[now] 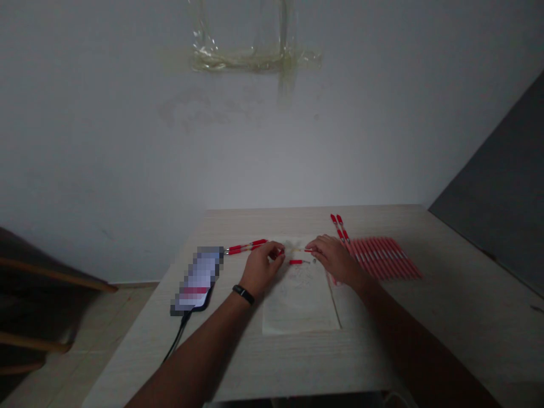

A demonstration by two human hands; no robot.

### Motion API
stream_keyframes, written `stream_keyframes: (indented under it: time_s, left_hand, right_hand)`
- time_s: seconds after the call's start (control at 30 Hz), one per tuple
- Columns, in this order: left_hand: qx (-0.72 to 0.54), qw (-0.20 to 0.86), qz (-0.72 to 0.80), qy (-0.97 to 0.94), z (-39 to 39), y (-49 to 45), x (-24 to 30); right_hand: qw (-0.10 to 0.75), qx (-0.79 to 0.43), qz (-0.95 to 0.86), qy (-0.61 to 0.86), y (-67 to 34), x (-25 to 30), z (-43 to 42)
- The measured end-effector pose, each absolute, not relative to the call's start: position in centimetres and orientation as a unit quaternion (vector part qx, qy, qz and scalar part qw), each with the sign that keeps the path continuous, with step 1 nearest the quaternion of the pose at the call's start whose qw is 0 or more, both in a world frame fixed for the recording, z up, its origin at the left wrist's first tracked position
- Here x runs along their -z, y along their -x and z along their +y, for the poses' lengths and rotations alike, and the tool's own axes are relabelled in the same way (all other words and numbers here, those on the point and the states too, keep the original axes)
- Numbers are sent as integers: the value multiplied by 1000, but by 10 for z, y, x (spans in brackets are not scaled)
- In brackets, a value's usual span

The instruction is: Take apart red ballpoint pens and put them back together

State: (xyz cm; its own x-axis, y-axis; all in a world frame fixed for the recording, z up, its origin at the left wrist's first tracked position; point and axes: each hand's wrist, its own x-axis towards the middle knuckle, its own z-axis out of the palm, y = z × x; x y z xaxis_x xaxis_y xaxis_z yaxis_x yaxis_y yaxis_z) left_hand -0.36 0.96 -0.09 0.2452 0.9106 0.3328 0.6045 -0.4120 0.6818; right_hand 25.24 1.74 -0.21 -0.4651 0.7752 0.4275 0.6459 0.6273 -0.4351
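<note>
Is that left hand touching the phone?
Apart. The head view shows a strip of pale tabletop between the left hand and the phone.

A slim band [243,294] circles the left wrist, plain black with a faint sheen; any marking on it is too small to make out. The left forearm [204,344] and right forearm [399,326] are bare, as are the left grip [261,265] and right grip [335,255].
</note>
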Motion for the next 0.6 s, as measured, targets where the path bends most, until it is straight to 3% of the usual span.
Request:
stream_keyframes:
  time_s: [0.37,0.6]
  left_hand:
    - [-355,214,491,-767,10,4,3]
    - [-351,218,486,-770,10,3,3]
  right_hand:
    - [245,-109,-875,402,-241,3,8]
    - [255,-94,-875,400,-238,3,7]
